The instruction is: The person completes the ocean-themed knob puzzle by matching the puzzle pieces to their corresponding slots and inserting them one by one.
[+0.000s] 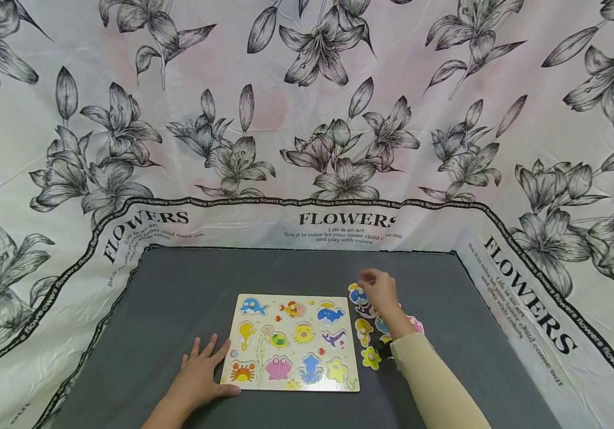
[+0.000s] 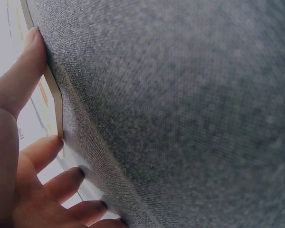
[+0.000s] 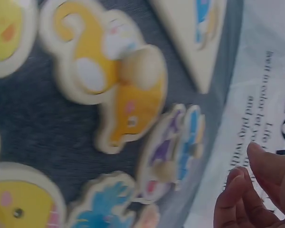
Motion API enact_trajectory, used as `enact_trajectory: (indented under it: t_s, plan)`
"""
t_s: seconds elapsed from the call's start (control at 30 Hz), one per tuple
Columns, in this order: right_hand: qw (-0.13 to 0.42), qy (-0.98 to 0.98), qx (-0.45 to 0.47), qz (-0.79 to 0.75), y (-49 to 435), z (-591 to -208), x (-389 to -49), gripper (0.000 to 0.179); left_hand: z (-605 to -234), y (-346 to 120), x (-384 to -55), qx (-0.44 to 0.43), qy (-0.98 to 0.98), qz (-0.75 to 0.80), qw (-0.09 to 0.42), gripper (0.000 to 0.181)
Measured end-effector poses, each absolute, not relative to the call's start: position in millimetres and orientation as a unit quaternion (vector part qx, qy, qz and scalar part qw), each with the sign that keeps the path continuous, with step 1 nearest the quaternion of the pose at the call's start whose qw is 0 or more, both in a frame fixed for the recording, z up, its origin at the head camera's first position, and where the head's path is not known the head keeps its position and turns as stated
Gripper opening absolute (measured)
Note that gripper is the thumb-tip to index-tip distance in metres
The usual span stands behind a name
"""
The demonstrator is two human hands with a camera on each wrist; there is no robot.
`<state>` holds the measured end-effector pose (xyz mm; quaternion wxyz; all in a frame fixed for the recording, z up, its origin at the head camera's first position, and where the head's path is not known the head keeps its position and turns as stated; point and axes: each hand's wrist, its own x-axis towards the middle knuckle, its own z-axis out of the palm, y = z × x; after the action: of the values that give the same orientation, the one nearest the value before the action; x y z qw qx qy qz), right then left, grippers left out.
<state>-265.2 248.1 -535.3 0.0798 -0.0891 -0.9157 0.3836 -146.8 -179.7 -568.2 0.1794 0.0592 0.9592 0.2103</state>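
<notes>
A pale puzzle board (image 1: pixel 255 388) with bright sea animals lies on the grey table. My left hand (image 1: pixel 196 372) spreads its fingers along the board's left side. In the left wrist view, the thumb and index finger of that hand (image 2: pixel 31 180) touch the board edge (image 2: pixel 57 107). Over the loose pieces to the right of the board is my right hand (image 1: pixel 382 292), its fingers bent beside the blue whale piece (image 1: pixel 357 296). In the right wrist view, nothing shows between the thumb and fingers of this hand (image 3: pixel 247 199). An orange seahorse piece (image 3: pixel 137 107) with a round knob lies nearby.
Several other knobbed pieces lie right of the board, among them a yellow star (image 1: pixel 371 358) and a purple piece (image 1: pixel 365 311); the right forearm partly hides some. A white cloth with printed flowers (image 1: pixel 339 149) rises behind the grey tabletop (image 1: pixel 189 286).
</notes>
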Motion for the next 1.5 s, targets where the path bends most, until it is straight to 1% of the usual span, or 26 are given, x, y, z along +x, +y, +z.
enact_trajectory:
  t_s: [0.3, 0.47, 0.7, 0.93, 1.3, 1.5]
  plan:
    - [0.007, -0.929, -0.122, 0.349, 254.8, -555.9, -275.6, 0.025, -569.7, -181.0, -146.6, 0.064, 0.960, 0.209, 0.174, 0.120]
    - [-0.005, -0.935, -0.114, 0.336, 254.3, -559.7, -276.7, 0.021, -569.4, -181.3, -146.2, 0.065, 0.960, 0.211, 0.173, 0.120]
    - [-0.004, -0.941, -0.112, 0.321, 255.2, -561.6, -276.7, 0.014, -568.2, -179.5, -145.2, 0.063, 0.960, 0.209, 0.172, 0.120]
    - [0.017, -0.937, -0.107, 0.333, 252.2, -553.1, -275.0, 0.014, -567.9, -179.3, -144.8, 0.063, 0.960, 0.211, 0.173, 0.121]
    - [0.037, -0.940, -0.076, 0.330, 235.3, -532.0, -266.3, 0.013, -569.7, -179.6, -146.8, 0.062, 0.961, 0.206, 0.175, 0.121]
    - [0.039, -0.940, -0.058, 0.334, 223.1, -531.7, -258.0, 0.010, -569.3, -178.6, -147.2, 0.057, 0.960, 0.204, 0.183, 0.122]
